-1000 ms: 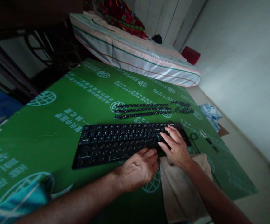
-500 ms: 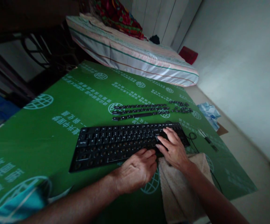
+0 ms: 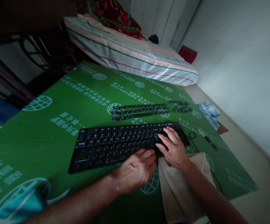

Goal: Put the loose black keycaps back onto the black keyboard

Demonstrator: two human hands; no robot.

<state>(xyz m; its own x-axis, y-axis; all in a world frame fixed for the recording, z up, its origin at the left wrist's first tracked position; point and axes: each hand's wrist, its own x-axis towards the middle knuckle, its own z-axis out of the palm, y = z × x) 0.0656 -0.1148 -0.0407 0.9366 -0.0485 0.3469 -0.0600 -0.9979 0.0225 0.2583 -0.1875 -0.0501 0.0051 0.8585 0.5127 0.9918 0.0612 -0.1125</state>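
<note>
A black computer keyboard point(image 3: 116, 140) lies on the green table. Keycaps sit on its far rows, while the near rows show bare key sockets. My left hand point(image 3: 137, 171) is closed at the keyboard's near edge, with its fingers curled over it and the thumb hidden. Over the right part of the keyboard my right hand point(image 3: 173, 149) rests with fingers spread, their tips on the keys. Loose black keycaps point(image 3: 140, 109) stand in rows behind the keyboard, and a smaller group of keycaps point(image 3: 181, 106) is to their right.
A beige cloth point(image 3: 181, 189) lies under my right forearm. Right of the keyboard are its cable point(image 3: 192, 135) and thin tools point(image 3: 208, 139). A teal cloth point(image 3: 20, 203) is at the near left. Beyond the green table point(image 3: 62, 87) stands a bed point(image 3: 130, 59).
The view has shifted very slightly. Both hands stay at the same places on the keyboard, with only a tiny movement of the right fingers.
</note>
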